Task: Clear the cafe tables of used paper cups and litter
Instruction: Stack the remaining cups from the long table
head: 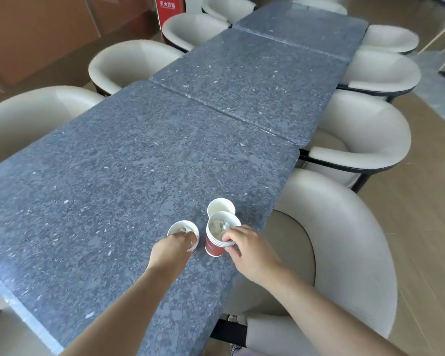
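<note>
Three lots of red paper cups stand near the right edge of the grey stone table (pixel 118 176). A stack of nested cups (pixel 216 240) with crumpled tissue inside is gripped at the rim by my right hand (pixel 252 253). Left of it, a single cup (pixel 181 231) holding crumpled paper is grasped from above by my left hand (pixel 171 253). Just behind the stack stands an empty cup (pixel 220 207), which neither hand touches.
The table is one of several grey tables (pixel 252 80) pushed end to end. Cream tub chairs line both sides, one (pixel 344 253) directly right of the cups. A red cabinet (pixel 168 14) stands at the far wall.
</note>
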